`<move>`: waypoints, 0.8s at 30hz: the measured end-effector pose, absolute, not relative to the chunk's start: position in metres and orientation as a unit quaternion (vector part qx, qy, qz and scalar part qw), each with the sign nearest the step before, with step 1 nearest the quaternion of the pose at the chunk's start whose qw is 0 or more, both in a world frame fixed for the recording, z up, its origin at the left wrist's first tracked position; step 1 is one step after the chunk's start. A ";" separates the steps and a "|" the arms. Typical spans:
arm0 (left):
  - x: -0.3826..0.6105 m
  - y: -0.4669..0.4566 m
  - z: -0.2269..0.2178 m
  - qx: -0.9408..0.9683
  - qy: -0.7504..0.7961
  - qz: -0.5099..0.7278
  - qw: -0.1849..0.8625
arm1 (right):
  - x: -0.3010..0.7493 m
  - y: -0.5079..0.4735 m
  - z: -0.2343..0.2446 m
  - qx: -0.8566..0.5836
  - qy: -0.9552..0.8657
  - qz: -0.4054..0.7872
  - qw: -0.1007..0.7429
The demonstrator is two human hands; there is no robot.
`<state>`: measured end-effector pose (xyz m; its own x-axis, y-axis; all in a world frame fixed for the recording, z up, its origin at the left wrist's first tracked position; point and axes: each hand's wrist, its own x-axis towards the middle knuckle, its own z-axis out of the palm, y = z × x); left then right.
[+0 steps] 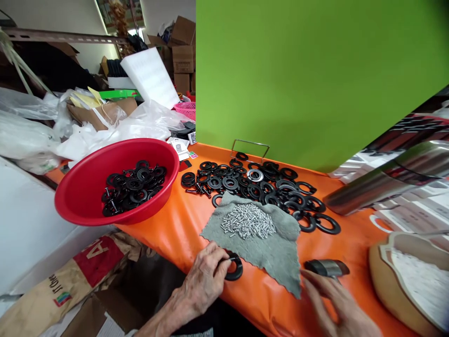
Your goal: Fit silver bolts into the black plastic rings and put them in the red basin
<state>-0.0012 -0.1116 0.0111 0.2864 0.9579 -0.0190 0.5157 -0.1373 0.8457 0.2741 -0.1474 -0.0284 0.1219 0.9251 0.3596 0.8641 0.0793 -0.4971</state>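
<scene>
In the head view my left hand [207, 276] is closed, pinching a black ring [238, 270] at the orange table's near edge. A small shiny pin-like piece shows at the ring's upper left, by the fingertips. My right hand [338, 306] is at the lower right, slightly blurred, its fingers stretched and apart. Just beyond those fingers lies a hammer [328, 268] with a dark and silver head; most of its handle is hidden by the hand. A grey-green cloth [280, 255] between the hands bears a heap of small silver pins [248, 221].
Behind the cloth spreads a pile of black rings [259, 187]. A red basin [80, 196] with black ring parts stands at the left. At the right are a tan container [380, 276] with white contents and a shiny metal cylinder [389, 173]. A green panel [315, 75] stands behind.
</scene>
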 end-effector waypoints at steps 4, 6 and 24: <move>-0.003 -0.110 0.017 0.666 0.531 0.300 0.429 | 0.202 -0.133 -0.006 -0.632 -0.645 0.269 0.334; -0.003 -0.109 0.019 0.644 0.534 0.310 0.452 | 0.179 -0.132 -0.002 -0.618 -0.627 0.336 0.336; -0.006 -0.120 0.026 0.494 0.457 0.349 0.652 | 0.159 -0.150 0.011 -0.582 -0.575 0.420 0.394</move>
<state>-0.0059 -0.1205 0.0262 0.3385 0.9069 -0.2510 -0.0038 0.2681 0.9634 0.1585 -0.1501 0.0113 -0.0130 0.9993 -0.0358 0.3378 -0.0293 -0.9408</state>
